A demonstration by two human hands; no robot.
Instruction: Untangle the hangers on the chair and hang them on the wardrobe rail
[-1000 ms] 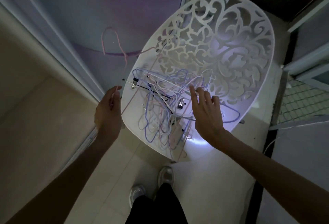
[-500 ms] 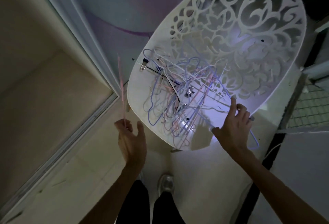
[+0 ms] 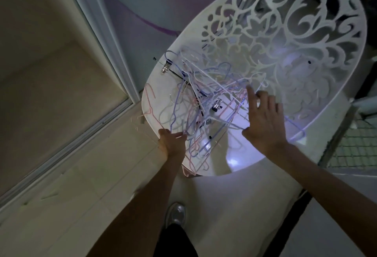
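Hangers (image 3: pixel 195 105) lie knotted on the chair (image 3: pixel 306 73), none visibly hung; left hand (image 3: pixel 173 142) reaches in, grip unclear, right hand (image 3: pixel 263 122) hovers with fingers spread

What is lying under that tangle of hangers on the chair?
The white chair seat lies under the tangle of hangers. What the wires themselves cover cannot be seen.

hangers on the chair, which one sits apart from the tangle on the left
The pink hanger at the left edge of the chair seat. It lies mostly clear of the pile, while the others are knotted together mid-seat.
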